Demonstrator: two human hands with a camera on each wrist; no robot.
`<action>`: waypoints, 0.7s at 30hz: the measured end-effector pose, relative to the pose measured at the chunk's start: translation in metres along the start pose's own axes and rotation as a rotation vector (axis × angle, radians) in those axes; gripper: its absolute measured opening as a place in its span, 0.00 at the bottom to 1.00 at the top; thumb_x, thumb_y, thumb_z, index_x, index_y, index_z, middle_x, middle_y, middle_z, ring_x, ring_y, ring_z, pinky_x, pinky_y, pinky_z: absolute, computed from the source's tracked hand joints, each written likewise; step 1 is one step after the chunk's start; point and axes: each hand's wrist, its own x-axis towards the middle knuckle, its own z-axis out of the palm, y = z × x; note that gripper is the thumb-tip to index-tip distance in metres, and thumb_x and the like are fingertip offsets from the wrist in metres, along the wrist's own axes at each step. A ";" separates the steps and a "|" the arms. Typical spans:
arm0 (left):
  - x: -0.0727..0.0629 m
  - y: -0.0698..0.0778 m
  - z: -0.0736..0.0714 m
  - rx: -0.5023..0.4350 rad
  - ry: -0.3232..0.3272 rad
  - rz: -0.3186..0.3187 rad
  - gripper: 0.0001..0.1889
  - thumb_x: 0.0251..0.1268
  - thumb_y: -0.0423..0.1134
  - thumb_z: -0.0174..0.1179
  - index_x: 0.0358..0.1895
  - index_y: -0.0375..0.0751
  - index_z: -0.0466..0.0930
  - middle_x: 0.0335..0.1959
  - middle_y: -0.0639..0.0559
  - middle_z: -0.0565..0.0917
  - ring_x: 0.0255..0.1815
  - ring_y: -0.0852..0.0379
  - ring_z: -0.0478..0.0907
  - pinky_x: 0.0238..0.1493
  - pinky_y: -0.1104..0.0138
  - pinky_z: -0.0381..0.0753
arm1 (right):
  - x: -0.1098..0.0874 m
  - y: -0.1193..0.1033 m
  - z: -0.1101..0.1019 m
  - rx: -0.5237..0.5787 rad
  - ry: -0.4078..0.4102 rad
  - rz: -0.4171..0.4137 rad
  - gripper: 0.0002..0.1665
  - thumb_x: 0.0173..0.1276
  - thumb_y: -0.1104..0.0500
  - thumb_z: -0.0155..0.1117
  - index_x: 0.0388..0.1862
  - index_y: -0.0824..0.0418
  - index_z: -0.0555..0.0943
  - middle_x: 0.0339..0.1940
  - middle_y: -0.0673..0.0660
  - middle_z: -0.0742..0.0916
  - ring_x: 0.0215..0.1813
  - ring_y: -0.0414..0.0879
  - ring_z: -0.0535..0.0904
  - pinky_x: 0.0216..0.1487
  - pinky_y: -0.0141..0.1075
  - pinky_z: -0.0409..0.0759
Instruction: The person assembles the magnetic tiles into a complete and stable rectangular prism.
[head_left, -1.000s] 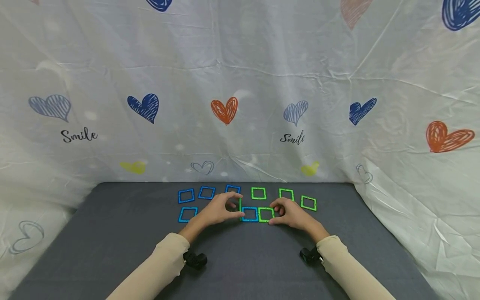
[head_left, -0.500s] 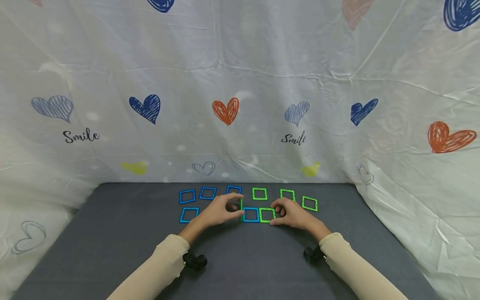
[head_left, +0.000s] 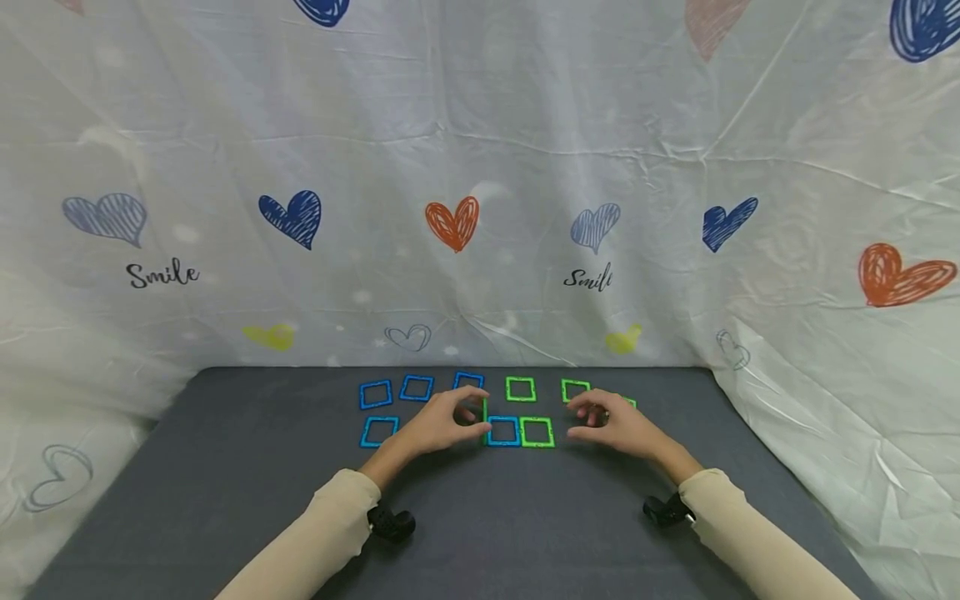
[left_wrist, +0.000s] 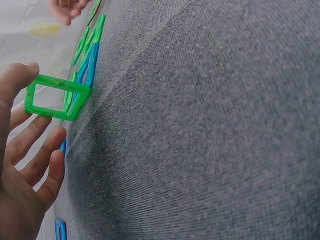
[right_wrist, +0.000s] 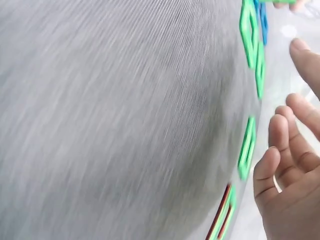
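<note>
In the head view my left hand (head_left: 442, 421) pinches a square green magnetic tile (left_wrist: 59, 83), an open frame, between thumb and fingers. The tile stands upright, seen edge-on from above, at the left side of a flat blue tile (head_left: 504, 444). A flat green tile (head_left: 537, 446) lies edge to edge with that blue one on its right. My right hand (head_left: 622, 427) hovers to the right of this pair, thumb and fingers apart, nothing between them. In the right wrist view its fingers (right_wrist: 279, 131) are loosely bent.
Along the back of the grey table (head_left: 480, 517) lie blue tiles (head_left: 416, 399) at the left and green tiles (head_left: 521, 400) at the right, one partly behind my right hand. Another blue tile (head_left: 364, 433) lies left of my left hand. A patterned white curtain (head_left: 360, 167) hangs behind.
My right hand has let go of the flat green tile and moved right, away from it. My left hand stays in place with the upright green tile.
</note>
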 end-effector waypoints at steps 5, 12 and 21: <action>0.000 0.000 0.000 -0.001 -0.006 -0.003 0.29 0.71 0.46 0.67 0.69 0.37 0.73 0.62 0.43 0.78 0.51 0.50 0.83 0.47 0.58 0.83 | -0.016 0.009 -0.016 -0.013 0.051 -0.001 0.23 0.65 0.57 0.76 0.55 0.66 0.82 0.44 0.61 0.84 0.38 0.46 0.79 0.34 0.38 0.78; 0.001 0.002 -0.002 0.004 -0.012 0.003 0.29 0.71 0.46 0.67 0.69 0.37 0.73 0.63 0.42 0.78 0.52 0.50 0.83 0.46 0.58 0.83 | -0.032 0.020 -0.029 -0.054 0.104 -0.024 0.19 0.64 0.65 0.76 0.53 0.68 0.83 0.44 0.60 0.86 0.37 0.45 0.80 0.35 0.39 0.79; 0.001 0.002 -0.001 0.006 -0.009 -0.002 0.29 0.70 0.46 0.67 0.69 0.37 0.73 0.61 0.44 0.80 0.51 0.50 0.83 0.46 0.58 0.83 | -0.047 0.029 -0.040 -0.066 0.129 0.040 0.19 0.64 0.63 0.76 0.52 0.67 0.84 0.44 0.59 0.86 0.36 0.45 0.80 0.35 0.38 0.79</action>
